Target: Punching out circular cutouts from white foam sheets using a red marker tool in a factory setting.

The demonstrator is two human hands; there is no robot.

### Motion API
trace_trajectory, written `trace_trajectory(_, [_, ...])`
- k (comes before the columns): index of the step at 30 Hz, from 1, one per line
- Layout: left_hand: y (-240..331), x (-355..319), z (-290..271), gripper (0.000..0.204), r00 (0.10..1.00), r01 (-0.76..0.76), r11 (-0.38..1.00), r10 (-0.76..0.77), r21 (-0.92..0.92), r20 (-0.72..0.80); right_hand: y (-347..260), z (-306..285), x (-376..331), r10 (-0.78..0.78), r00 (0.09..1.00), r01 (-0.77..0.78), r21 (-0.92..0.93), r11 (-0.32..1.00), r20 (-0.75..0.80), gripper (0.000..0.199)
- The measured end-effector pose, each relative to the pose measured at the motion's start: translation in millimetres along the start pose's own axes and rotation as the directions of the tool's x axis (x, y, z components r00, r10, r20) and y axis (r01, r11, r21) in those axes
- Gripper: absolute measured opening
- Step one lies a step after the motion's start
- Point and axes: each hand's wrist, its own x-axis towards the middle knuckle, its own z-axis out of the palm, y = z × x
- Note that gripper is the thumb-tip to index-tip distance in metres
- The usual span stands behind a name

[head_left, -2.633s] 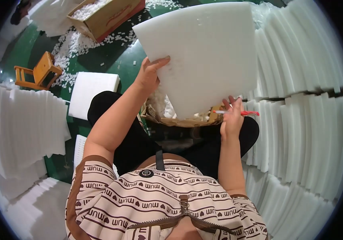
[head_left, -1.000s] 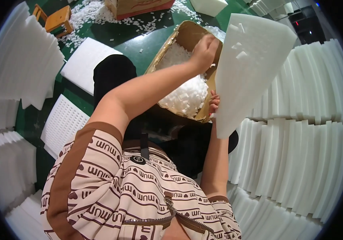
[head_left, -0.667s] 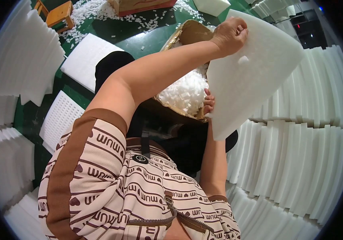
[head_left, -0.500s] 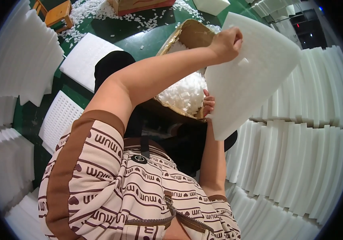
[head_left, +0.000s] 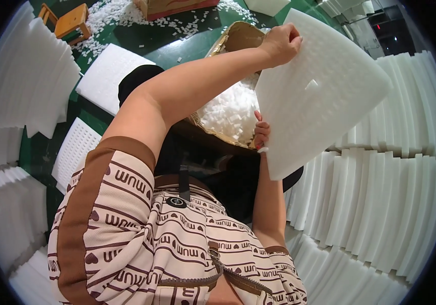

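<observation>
You held one white foam sheet (head_left: pixel 325 94) up at the right, tilted over your lap, its face dotted with rows of punched squares, one of them sticking out. Your left hand (head_left: pixel 279 44) reached across to its top edge, its grip pressed together into a fist against the sheet. Your right hand (head_left: pixel 261 134) held the lower left edge; only a few fingers showed in front of it, curled onto the foam, and the rest was hidden behind, so I cannot tell that grip fully.

Just beside the sheet, on your lap, sat one woven basket (head_left: pixel 238 38) heaped with small white foam bits (head_left: pixel 228 109).

On the green floor (head_left: pixel 187 46) lay two more sheets, a plain one (head_left: pixel 108 76) and a perforated one (head_left: pixel 75 152), with loose bits scattered near one wooden stool (head_left: pixel 73 20) and one cardboard box (head_left: pixel 172 7). Stacks of foam sheets stood at both sides, left (head_left: pixel 22 86) and right (head_left: pixel 381 203).
</observation>
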Motion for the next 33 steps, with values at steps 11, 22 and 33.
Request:
trace_trajectory(11, [15.4,-51.1,-0.4,0.012,0.951,-0.276,0.961,0.275,-0.008,0.139,-1.9,-9.4,0.1,0.000,1.000,-0.002,0.093,0.996,0.018,0.090])
trace_trajectory(22, [21.3,-75.3,9.2,0.015,0.850,-0.480,0.866,0.419,0.141,0.318,5.2,-6.3,-1.2,-0.052,0.998,0.055,0.179,0.982,-0.019,0.071])
trace_trajectory(33, [-54.0,-114.4,-24.5,0.014,0.718,-0.445,0.768,-0.001,0.461,0.696,10.6,8.6,-2.4,-0.127,0.984,0.108,0.147,0.983,0.123,0.085])
